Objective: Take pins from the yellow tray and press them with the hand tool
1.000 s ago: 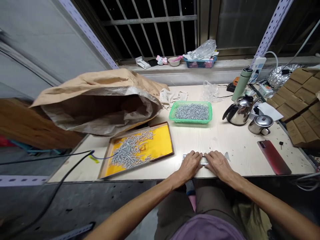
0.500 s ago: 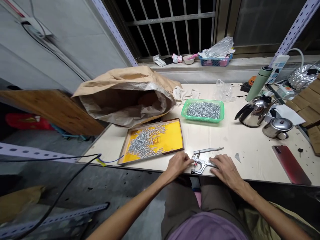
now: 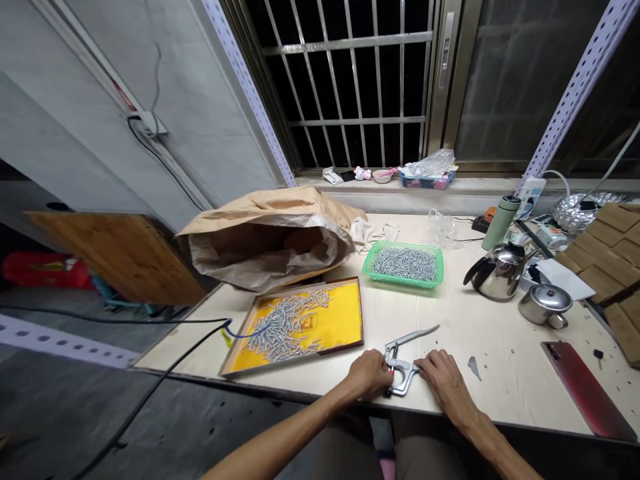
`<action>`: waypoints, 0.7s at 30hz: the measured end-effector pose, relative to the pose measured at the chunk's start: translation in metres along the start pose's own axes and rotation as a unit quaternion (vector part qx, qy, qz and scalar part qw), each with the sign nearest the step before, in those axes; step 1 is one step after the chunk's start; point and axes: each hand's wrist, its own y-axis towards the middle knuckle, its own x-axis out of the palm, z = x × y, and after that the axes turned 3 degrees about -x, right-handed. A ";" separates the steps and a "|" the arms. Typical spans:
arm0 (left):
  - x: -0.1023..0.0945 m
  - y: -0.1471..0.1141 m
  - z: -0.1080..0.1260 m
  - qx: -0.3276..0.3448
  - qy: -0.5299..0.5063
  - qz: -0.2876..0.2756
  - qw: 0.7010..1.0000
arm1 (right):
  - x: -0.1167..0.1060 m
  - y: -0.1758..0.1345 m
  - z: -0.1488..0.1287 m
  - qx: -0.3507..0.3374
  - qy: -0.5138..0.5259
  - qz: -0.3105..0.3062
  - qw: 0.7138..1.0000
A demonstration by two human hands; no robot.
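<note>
On the table's front edge lies a silver hand-press plier (image 3: pixel 404 377) with a C-shaped frame, a small spring and a long lever pointing away to the right. My left hand (image 3: pixel 371 373) is closed, its thumb and fingers pinching the plier's jaw end beside a small red part. Whether a tiny piece sits between those fingertips is hidden. My right hand (image 3: pixel 443 383) grips the tip of the lower handle, fingers bent together. To the left, a shallow tray (image 3: pixel 361 313) with a yellow bottom holds a spread of small silver metal pins (image 3: pixel 280 330).
A green basket (image 3: pixel 367 270) full of similar pins stands behind the plier. A large paper sack (image 3: pixel 270 207) gapes at the back left. Rightward are a steel kettle (image 3: pixel 497 273), a lidded steel cup (image 3: pixel 545 303), a green bottle (image 3: pixel 501 223) and a red phone (image 3: pixel 587 390).
The view has tilted up, so everything sits lower in the picture. Both hands stay at the plier; my left fingers have closed in further around its jaw end.
</note>
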 end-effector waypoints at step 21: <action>0.014 0.012 -0.015 -0.075 -0.498 -0.047 0.863 | 0.005 0.000 -0.001 0.025 0.001 0.088 0.996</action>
